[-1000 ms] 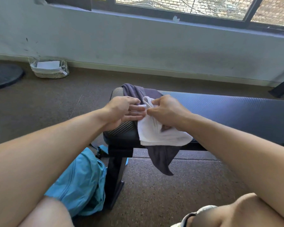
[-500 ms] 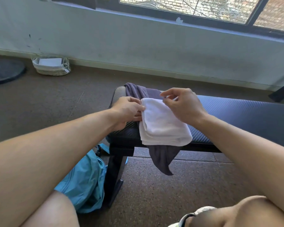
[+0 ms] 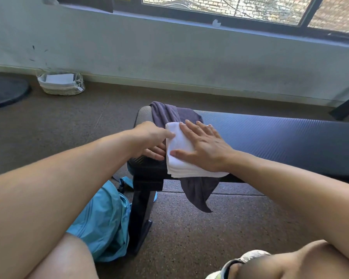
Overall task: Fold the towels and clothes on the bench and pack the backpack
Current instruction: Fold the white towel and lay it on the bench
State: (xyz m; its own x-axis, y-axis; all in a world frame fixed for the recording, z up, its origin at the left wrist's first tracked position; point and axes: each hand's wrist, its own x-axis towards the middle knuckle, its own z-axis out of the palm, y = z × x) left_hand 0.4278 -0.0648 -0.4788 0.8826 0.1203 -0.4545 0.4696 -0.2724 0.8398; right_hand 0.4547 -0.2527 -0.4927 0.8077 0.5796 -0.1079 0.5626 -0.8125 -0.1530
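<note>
Pressing: I read the step in hand as flattening the folded white towel so its creases set before it goes into the bag.
Right hand: my right hand lies palm down on the towel, its grip apart, fingers straight and spread, thumb out along the near left part.
Left hand: my left hand sits at the towel's left edge; the thumb rests against the top of the cloth and the fingers lie beside or under the edge, I cannot tell which. I judge this grip apart, not clamped on anything.
Towel position: it lies at the left end of the surface, on top of a dark purple-grey garment, its stacked edges hanging slightly past the near rim.
How to do it well: I would keep the palm flat and sweep outward from the fold, using the left hand to square the layered edges so they line up. Light, even pressure should do; the cloth looks soft and will likely spring open if let go early.
Watch for: the garment beneath is loose and drapes over the near edge, so pushing sideways could drag both pieces off.
Still to do: the garment looks unfolded, and the blue backpack lies on the floor beside the bench leg.
Writing: I can read no brand, label or lettering on anything here.
</note>
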